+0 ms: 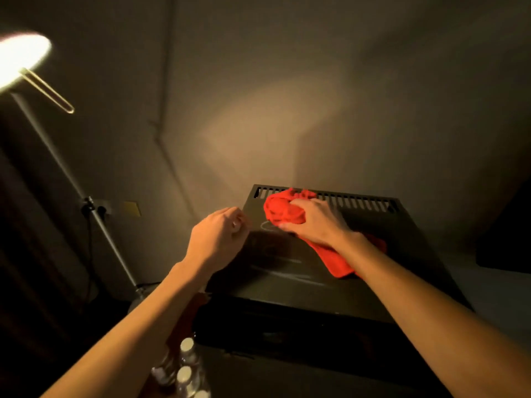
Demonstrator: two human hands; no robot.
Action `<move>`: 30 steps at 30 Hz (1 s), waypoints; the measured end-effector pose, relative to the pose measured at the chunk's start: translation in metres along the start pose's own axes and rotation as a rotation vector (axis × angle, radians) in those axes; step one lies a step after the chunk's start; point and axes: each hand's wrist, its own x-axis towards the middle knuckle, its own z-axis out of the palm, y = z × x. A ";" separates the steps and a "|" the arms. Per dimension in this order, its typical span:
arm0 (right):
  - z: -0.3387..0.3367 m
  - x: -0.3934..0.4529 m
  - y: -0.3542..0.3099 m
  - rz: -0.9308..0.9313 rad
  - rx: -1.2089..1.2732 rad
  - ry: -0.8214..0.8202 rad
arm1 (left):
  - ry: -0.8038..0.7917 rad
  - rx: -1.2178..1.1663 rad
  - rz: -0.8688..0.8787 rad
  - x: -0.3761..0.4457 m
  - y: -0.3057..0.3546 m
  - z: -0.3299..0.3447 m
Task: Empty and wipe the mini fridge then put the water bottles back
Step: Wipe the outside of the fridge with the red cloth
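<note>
A black mini fridge (370,254) fills the lower middle, seen from above, with a slotted vent along its back edge. My right hand (316,222) grips a bunched red cloth (283,211) and presses it on the fridge top near the back left. Wet streaks show on the top in front of it. My left hand (218,237) hovers at the fridge's left edge with fingers loosely curled, holding nothing. Several clear water bottles with white caps (186,369) stand low at the left of the fridge.
A lit floor lamp (20,58) leans at the far left, its pole (71,179) running down toward the floor. A wall socket with a plug (94,209) sits behind it. A dark object (505,234) stands at the right edge on a pale surface.
</note>
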 end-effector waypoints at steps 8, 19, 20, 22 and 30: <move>0.004 -0.034 -0.056 -0.360 0.088 -0.079 | 0.121 -0.042 0.013 -0.004 -0.028 -0.006; 0.019 0.034 -0.031 -0.060 0.090 0.047 | 0.076 -0.058 0.002 -0.012 -0.050 -0.013; 0.014 0.024 -0.036 -0.105 0.093 0.025 | 0.077 -0.065 -0.002 -0.009 -0.049 -0.014; 0.005 0.002 -0.047 -0.222 0.118 -0.032 | 0.090 -0.083 0.007 -0.002 -0.044 -0.013; -0.030 -0.082 -0.042 -0.549 0.280 -0.257 | 0.080 -0.122 0.056 0.017 -0.017 0.004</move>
